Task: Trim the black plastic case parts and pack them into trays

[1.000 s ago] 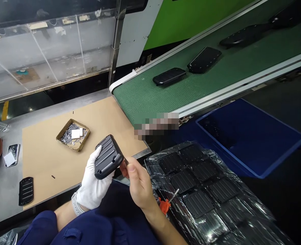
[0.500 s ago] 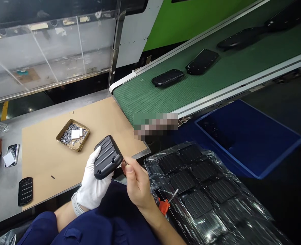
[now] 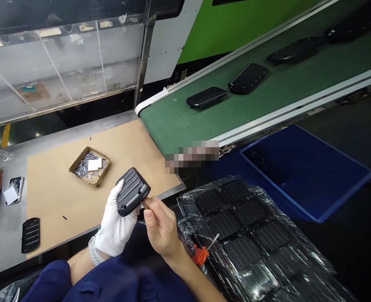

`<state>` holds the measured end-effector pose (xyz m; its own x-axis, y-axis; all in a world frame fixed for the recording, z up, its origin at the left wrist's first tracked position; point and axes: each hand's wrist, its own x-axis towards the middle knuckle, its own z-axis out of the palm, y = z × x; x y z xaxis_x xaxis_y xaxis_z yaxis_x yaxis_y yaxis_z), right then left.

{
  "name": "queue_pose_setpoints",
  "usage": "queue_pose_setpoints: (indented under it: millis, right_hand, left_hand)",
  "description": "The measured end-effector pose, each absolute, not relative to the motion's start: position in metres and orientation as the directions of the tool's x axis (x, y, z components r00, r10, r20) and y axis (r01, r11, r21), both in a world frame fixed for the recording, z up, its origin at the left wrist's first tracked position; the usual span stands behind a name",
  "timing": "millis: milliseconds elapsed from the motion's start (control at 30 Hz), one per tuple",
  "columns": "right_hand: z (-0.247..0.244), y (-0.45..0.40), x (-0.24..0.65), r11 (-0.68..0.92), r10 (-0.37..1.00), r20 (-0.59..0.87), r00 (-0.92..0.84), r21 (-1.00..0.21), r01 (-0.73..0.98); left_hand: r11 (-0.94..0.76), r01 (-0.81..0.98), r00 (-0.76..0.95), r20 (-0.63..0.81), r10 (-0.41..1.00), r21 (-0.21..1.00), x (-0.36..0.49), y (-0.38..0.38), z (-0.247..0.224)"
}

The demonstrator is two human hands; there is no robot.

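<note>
In a white glove, my left hand (image 3: pixel 114 226) is closed round a black ribbed plastic part (image 3: pixel 132 191), held tilted with its ribbed face up. My bare right hand (image 3: pixel 163 228) pinches a small, thin object at the part's lower right edge; most of it is hidden by the fingers. Beyond the held part, a shallow cardboard tray (image 3: pixel 108 164) contains many small dark metal pieces and white squares. A similar black ribbed part (image 3: pixel 31 235) lies at the left front of the brown board (image 3: pixel 53 184).
Several black parts (image 3: pixel 206 97) lie on the green conveyor belt (image 3: pixel 169 121). At right, ribbed parts (image 3: pixel 225 223) sit under clear plastic, with an orange-handled tool (image 3: pixel 201 254) beside them. A blue panel (image 3: pixel 308 172) is behind. A phone (image 3: pixel 14 191) rests on the metal table at left.
My right hand has shifted a little left, closer in against the edge of the part. The part has tilted slightly in my left hand, which keeps its hold.
</note>
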<state>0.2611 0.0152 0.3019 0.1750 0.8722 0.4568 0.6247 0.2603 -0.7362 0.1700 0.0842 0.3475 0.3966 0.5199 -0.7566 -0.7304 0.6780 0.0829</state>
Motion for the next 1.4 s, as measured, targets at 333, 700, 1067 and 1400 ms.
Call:
queue_pose_setpoints:
  millis: [333, 700, 1067, 1400]
  right_hand:
    - [0.294, 0.019, 0.257, 0.304, 0.845, 0.517, 0.138, -0.676, 0.672]
    - [0.288, 0.018, 0.253, 0.316, 0.835, 0.535, 0.128, -0.658, 0.683]
    - [0.282, 0.017, 0.253, 0.315, 0.83, 0.547, 0.105, -0.617, 0.721]
    - [0.277, 0.018, 0.258, 0.3, 0.832, 0.55, 0.072, -0.555, 0.776]
  left_hand:
    - [0.694, -0.708, 0.452, -0.672, 0.586, 0.129, 0.169, 0.083, 0.336]
    - [0.699, -0.713, 0.509, -0.646, 0.569, 0.055, 0.169, 0.087, 0.339]
    - [0.713, -0.698, 0.515, -0.645, 0.564, 0.065, 0.17, 0.087, 0.328]
    - [0.712, -0.692, 0.468, -0.677, 0.569, 0.119, 0.172, 0.089, 0.333]
